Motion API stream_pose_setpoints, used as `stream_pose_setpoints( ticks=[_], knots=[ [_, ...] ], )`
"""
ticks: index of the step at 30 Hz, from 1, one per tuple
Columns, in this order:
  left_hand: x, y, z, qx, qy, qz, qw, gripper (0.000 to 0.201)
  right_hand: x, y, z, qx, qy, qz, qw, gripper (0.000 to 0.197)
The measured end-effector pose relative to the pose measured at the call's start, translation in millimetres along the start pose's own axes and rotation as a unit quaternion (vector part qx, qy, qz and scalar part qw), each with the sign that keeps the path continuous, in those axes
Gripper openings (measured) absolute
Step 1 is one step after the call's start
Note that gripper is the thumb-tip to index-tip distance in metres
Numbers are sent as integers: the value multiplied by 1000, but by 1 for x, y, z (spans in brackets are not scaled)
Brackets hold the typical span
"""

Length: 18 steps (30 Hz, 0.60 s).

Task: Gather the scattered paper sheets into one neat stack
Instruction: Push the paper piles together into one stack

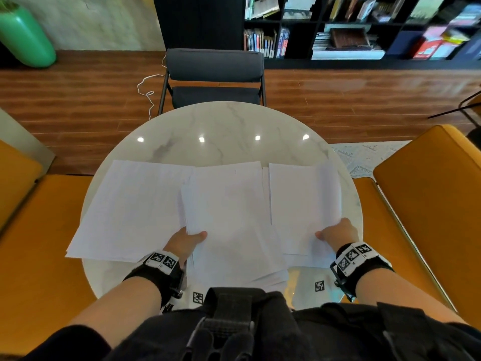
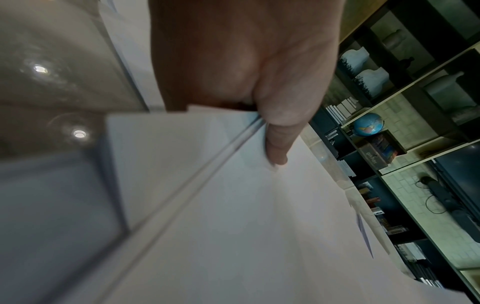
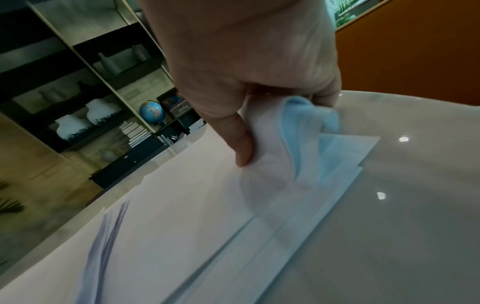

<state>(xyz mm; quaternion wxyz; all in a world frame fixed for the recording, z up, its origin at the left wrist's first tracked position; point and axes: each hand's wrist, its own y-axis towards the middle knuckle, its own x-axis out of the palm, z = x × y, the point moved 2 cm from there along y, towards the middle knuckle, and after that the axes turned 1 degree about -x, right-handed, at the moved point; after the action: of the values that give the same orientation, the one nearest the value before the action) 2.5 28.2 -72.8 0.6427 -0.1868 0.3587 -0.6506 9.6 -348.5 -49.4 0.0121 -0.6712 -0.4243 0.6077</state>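
Gripped by left hand (image 1: 188, 239): central paper stack (image 1: 229, 217); pinched by right hand (image 1: 338, 234): right-side sheets (image 1: 299, 199), just beside that stack.

A round marble desk (image 1: 221, 126) with four ceiling-light reflections is seen on a wood-plank floor (image 1: 78, 82). A dark chair (image 1: 213, 74) is placed at its far edge. Orange seats (image 1: 429, 191) flank it. A black bookshelf (image 1: 364, 27) and a green vase (image 1: 23, 37) are noted behind.

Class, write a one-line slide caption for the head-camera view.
Both hands, left hand and right hand, grip overlapping white paper sheets spread across a round marble table, not yet one stack.
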Motion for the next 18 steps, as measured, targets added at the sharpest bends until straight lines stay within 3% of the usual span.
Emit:
stream_pose_setpoints(
  ticks=[3, 8, 14, 18],
  knots=[
    [0, 1, 0, 2, 4, 2, 1000, 51, -1, -9, -7, -14, -74, 20, 997, 72],
    [-1, 3, -2, 5, 12, 0, 1000, 49, 4, -7, -6, -1, 30, -1, 1000, 78],
    [-1, 3, -1, 4, 21, 1, 1000, 48, 7, -13, -3, -22, 35, -25, 999, 63],
    [-3, 5, -2, -4, 26, 8, 1000, 48, 9, -12, -3, -66, 174, -13, 982, 64]
  ],
)
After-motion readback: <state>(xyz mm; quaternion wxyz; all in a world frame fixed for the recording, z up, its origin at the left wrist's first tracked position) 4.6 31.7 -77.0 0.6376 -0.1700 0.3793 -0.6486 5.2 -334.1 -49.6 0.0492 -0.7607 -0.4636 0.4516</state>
